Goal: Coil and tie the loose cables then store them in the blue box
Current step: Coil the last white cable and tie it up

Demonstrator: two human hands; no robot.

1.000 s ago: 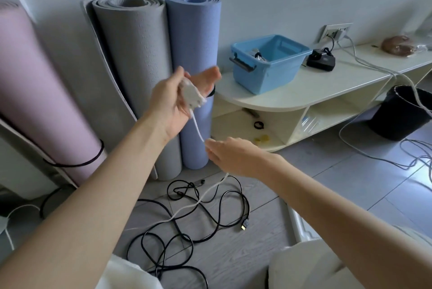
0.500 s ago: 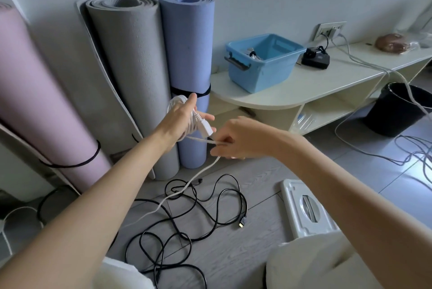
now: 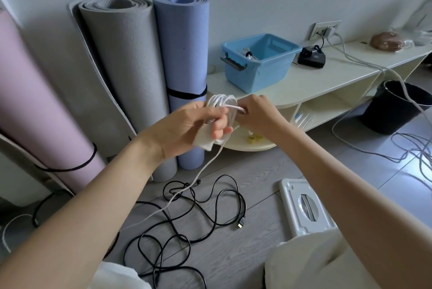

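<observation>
- While the white cable (image 3: 222,101) was being wound at the centre of the frame, my left hand (image 3: 187,127) held the gathered loops and the white plug block against its palm, fingers curled round them.
- My right hand (image 3: 254,113) pinched the running strand just beside the coil, its grip narrow on the cord.
- From the coil the loose tail dropped to the floor at lower centre, where it crossed the black cable (image 3: 187,223) lying in an untidy tangle.
- The blue box (image 3: 259,61) sat on the bench (image 3: 327,78) at upper right, well apart from my hands, with some cabling already inside it.
- I judged the white cord light and limp, somewhat springy, so loops would likely slip open unless kept pinched at one crossing point.
- Taking hold close to the coil seemed best; a grip far down the tail would let slack twist.
- The tail might snag on the black tangle as it was drawn up.
- Tying was not yet done.
</observation>
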